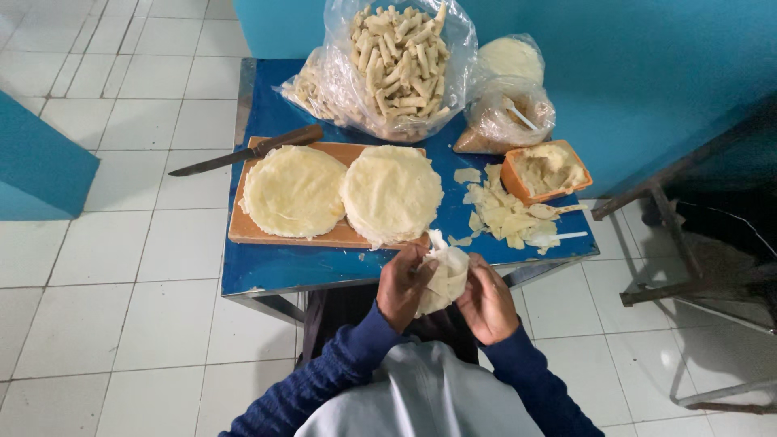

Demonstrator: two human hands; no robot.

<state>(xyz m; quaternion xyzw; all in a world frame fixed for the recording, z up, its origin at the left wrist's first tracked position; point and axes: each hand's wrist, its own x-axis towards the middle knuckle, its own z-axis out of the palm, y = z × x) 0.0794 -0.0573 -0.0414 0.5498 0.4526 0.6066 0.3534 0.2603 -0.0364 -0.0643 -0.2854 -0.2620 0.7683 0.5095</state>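
Item: thin pale folded dough wrapper (441,279), held at the near edge of the blue metal bench (267,267), above the lap. Left hand (402,285): fingers curled, grip closed on the wrapper's left side. Right hand (486,301): cupped, grip closed on its right side; both forearms in dark blue knitted sleeves, drawn close together. Beyond: wooden cutting board (243,231) bearing two stacks of round pale wrappers (294,191); long dark-handled knife (243,153); orange tub of pale filling (546,170); clear plastic bag of finished rolls (401,57).
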